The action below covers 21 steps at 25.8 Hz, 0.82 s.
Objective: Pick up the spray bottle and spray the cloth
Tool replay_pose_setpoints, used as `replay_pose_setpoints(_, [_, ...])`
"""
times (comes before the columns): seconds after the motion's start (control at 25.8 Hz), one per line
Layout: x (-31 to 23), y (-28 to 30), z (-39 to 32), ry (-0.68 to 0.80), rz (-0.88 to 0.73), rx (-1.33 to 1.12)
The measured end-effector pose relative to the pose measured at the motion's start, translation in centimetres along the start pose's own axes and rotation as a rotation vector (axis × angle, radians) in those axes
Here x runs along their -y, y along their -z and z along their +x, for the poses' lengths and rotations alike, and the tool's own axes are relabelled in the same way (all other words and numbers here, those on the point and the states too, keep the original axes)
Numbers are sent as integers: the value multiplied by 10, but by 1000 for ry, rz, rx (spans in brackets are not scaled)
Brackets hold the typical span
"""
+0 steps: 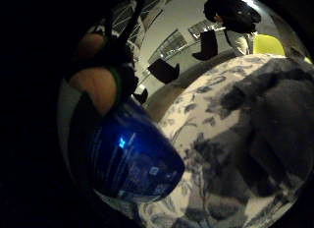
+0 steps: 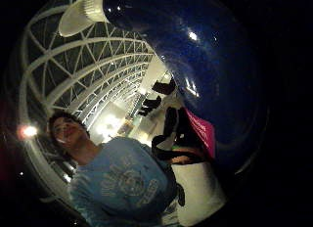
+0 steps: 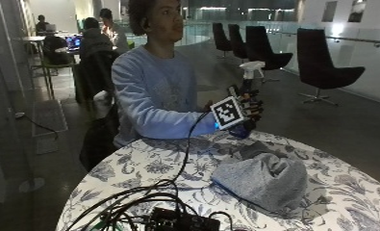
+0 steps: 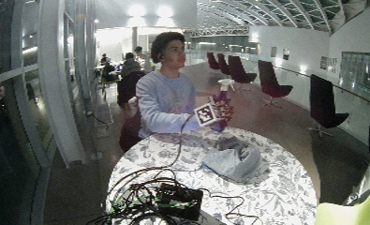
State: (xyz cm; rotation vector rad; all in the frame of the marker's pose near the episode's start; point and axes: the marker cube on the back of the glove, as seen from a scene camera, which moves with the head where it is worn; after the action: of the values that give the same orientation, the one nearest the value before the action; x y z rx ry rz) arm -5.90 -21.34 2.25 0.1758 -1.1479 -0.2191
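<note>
The person sat behind the round bench (image 3: 145, 166), which was covered in a blue floral print, with the gloved right hand (image 3: 248, 108) raised above its far edge. The fingers (image 3: 256, 107) were curled round the body of the dark blue spray bottle (image 3: 246, 98) and gripped it – the bottle stood upright in the air, clear of the bench, its white spray head (image 3: 252, 68) at the top.

The grey cloth (image 3: 263, 178) lay bunched in a heap on the bench, below the bottle and nearer the camera, apart from both the bottle and the hand. In the little finger side palm view the bottle's blue base (image 1: 132, 159) filled the space close to the palm, with the floral bench and the grey cloth (image 1: 274, 125) beneath it. The thumb side palm view showed the blue bottle wall (image 2: 205, 70) close against the palm and the white head (image 2: 85, 11) at one end.

A tangle of black cables (image 3: 129, 202) and a dark box (image 3: 180, 222) sat on the bench on the near side of the cloth – well apart from the bottle.
</note>
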Motion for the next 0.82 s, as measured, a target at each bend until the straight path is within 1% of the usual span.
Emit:
replay_pose_setpoints(0.04, [4,-9,7,7,-17,0])
replay_pose_setpoints(0.16, [22,-25,29,18,50,-64])
replay_pose_setpoints(0.31, [27,-26,44,11,77,-106])
replay_pose_setpoints(0.35, [24,-25,44,5,54,-98])
replay_pose_setpoints(0.47, [6,-23,42,-38,-81,-56])
replay_pose_setpoints(0.5, [4,-23,42,-56,-94,-54])
replay_pose_setpoints(0.66, [2,-24,37,-110,7,-132])
replay_pose_setpoints(0.74, [-14,-13,26,-124,21,-215])
replay_pose_setpoints(0.82, [-36,10,12,-144,30,-343])
